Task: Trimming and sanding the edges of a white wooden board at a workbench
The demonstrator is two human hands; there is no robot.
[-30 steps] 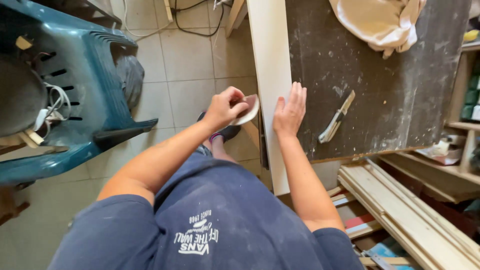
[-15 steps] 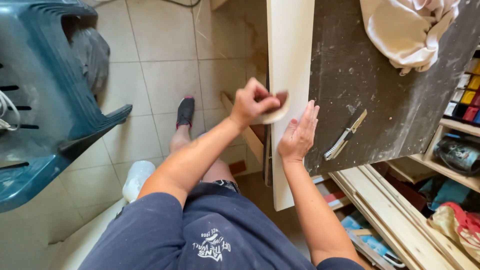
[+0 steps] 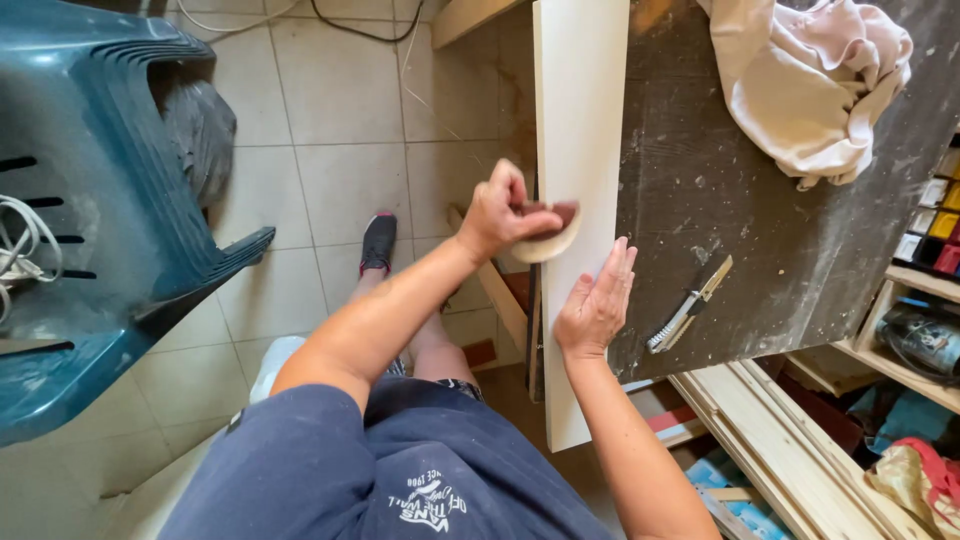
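Sanding is the step in hand: your left hand (image 3: 500, 215) pinches a folded sanding disc (image 3: 550, 235) against the white board's (image 3: 578, 130) edge on the workbench (image 3: 760, 200), your right hand (image 3: 597, 305) lies flat and open steadying it, so the next stroke calls for firm, even pressure.

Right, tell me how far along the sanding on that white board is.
Done: cannot tell; the white board looks evenly pale, with no visible line between sanded and unsanded. In hand: the left hand presses a folded sanding disc against the board's left edge, about midway along, while the right hand lies flat on the board. Left: how much edge remains is not visible.
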